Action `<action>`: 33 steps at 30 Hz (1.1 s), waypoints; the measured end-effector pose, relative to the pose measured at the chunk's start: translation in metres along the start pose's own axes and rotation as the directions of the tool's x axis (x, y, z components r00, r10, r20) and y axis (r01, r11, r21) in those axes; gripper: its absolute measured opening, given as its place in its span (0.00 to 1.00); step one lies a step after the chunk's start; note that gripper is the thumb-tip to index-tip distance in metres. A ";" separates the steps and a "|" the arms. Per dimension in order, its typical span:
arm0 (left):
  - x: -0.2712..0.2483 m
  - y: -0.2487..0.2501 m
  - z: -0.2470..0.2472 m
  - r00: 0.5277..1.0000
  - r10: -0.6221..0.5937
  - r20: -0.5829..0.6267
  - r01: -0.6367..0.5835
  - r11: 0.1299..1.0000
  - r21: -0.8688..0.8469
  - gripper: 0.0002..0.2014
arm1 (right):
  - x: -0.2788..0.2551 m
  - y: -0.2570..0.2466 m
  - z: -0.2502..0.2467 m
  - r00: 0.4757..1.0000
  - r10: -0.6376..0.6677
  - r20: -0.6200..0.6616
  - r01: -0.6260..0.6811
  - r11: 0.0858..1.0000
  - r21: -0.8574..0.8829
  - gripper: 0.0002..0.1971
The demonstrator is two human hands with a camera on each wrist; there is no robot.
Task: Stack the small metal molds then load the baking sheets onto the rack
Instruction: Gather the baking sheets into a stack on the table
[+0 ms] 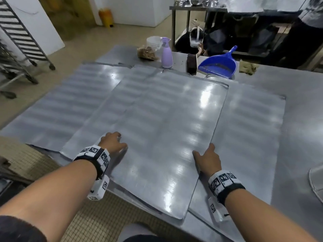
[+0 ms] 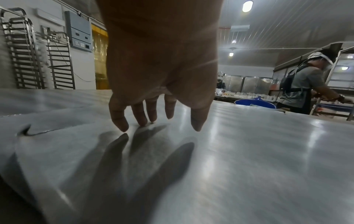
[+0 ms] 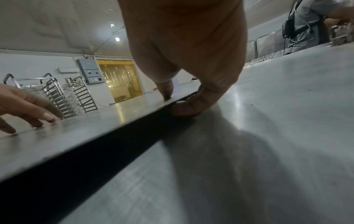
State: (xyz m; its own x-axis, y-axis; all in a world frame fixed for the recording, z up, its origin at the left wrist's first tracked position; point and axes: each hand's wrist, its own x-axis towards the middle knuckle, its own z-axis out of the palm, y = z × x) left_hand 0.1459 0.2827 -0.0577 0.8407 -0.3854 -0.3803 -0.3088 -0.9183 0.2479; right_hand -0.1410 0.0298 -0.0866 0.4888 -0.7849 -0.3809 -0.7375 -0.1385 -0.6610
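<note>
Several flat metal baking sheets lie overlapping on the steel table (image 1: 300, 110). The top sheet (image 1: 157, 123) lies skewed over the others. My left hand (image 1: 113, 142) rests on its near left part, fingers spread, fingertips (image 2: 122, 127) touching the metal. My right hand (image 1: 208, 158) pinches the sheet's right edge (image 3: 134, 115): thumb on top, fingers curled underneath, with that edge raised a little off the sheet below (image 3: 249, 151). Empty tray racks (image 1: 22, 37) stand on the floor at the far left.
At the table's far side stand a purple spray bottle (image 1: 167, 54), a stack of clear cups (image 1: 153, 43), a brown brush (image 1: 192, 64), a blue dustpan (image 1: 220, 64) and a cloth (image 1: 248, 67). Another person (image 2: 304, 87) works at a bench beyond. A metal bowl's rim (image 1: 316, 182) shows at right.
</note>
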 end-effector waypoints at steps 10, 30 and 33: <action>0.087 -0.009 -0.028 0.994 0.101 -0.036 -0.103 0.992 -0.071 0.38 | -0.012 -0.008 0.022 0.977 0.110 -0.184 -0.086 0.987 0.136 0.37; 0.088 0.092 0.012 0.902 0.414 -0.123 -0.413 0.743 -0.527 0.21 | -0.063 0.031 -0.046 0.817 0.310 -0.486 -0.221 0.947 0.233 0.31; 0.078 0.127 0.025 0.900 0.422 -0.112 -0.415 0.745 -0.523 0.28 | -0.063 0.051 -0.078 0.825 0.355 -0.439 -0.286 0.933 0.218 0.31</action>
State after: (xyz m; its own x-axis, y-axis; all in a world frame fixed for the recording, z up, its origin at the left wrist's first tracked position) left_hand 0.1609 0.1342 -0.0782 0.6756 -0.7243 -0.1378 -0.3460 -0.4766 0.8082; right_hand -0.2461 0.0251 -0.0462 -0.0635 -0.9621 -0.2654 -0.7261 0.2269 -0.6490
